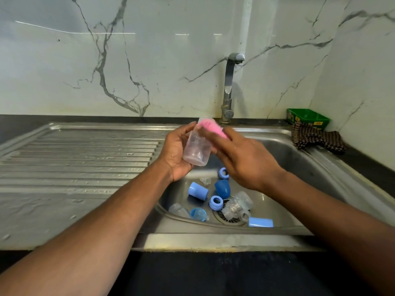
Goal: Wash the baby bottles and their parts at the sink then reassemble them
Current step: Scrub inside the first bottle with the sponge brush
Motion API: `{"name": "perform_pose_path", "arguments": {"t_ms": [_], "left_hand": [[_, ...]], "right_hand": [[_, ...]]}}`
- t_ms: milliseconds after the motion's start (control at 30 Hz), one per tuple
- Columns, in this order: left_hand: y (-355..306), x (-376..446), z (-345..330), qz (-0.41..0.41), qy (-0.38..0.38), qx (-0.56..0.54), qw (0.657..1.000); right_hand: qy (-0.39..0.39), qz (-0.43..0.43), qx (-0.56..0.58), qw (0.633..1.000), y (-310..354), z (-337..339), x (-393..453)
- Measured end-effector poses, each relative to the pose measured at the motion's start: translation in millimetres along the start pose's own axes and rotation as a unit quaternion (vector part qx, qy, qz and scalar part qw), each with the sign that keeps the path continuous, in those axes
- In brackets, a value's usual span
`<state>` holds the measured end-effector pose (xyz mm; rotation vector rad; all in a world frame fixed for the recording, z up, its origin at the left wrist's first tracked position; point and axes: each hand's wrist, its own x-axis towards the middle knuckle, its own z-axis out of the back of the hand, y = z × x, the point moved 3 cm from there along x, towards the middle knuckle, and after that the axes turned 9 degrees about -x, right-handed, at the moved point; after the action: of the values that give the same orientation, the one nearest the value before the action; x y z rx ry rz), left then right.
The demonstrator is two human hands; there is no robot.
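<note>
The left hand (pixel 177 150) gripped a clear plastic baby bottle (pixel 196 146) round its body, thumb on the near side, holding it tilted above the sink basin (pixel 284 159) with its open mouth pointing away toward the tap (pixel 229 82). The right hand (pixel 245 159) pinched a pink sponge (pixel 210 127) against the bottle's mouth and upper wall, fingers curled over it. The bottle looked light and stiff, thin-walled but unlikely to break; wet and probably soapy, it would be slippery, so a wrap round the middle of the body seemed the safest hold, not the rim. The sponge was soft and would squash to fit inside. Down in the basin lay the rest: blue caps (pixel 197 191), blue screw rings (pixel 216 202), another clear bottle (pixel 237 205) over the drain (pixel 226 218), and a teat (pixel 205 180), all small, light and easily washed about
</note>
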<state>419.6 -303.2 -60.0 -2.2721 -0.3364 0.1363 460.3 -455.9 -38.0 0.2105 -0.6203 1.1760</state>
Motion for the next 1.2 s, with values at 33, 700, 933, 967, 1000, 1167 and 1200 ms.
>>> {"name": "perform_pose_path", "arguments": {"t_ms": [33, 700, 933, 967, 1000, 1167, 1200], "left_hand": [[0.0, -0.5, -0.1, 0.013, 0.005, 0.004, 1.000], [-1.2, 4.3, -0.6, -0.050, -0.016, 0.055, 0.997], [-6.5, 0.4, 1.3, -0.004, 0.021, 0.047, 0.999], [-6.1, 1.9, 1.3, -0.009, 0.036, 0.049, 0.998], [-5.3, 2.3, 0.2, -0.015, 0.046, 0.049, 0.998], [1.7, -0.9, 1.8, 0.032, 0.072, 0.093, 0.993], [1.6, -2.4, 4.2, 0.038, 0.072, 0.104, 0.991]], "right_hand": [[0.023, 0.051, -0.012, 0.998, 10.4, -0.7, -3.0], [0.005, -0.035, -0.005, 0.999, -6.3, -0.1, 1.9], [0.052, 0.094, -0.026, 0.994, 22.7, -6.0, -2.7], [0.025, 0.056, -0.018, 0.998, 15.1, -1.8, 2.4], [0.005, 0.023, -0.006, 1.000, 8.8, 3.1, 5.3], [0.066, 0.093, -0.023, 0.993, 26.3, -1.1, -11.7], [0.075, 0.113, -0.041, 0.990, 28.5, -3.1, -13.2]]}}
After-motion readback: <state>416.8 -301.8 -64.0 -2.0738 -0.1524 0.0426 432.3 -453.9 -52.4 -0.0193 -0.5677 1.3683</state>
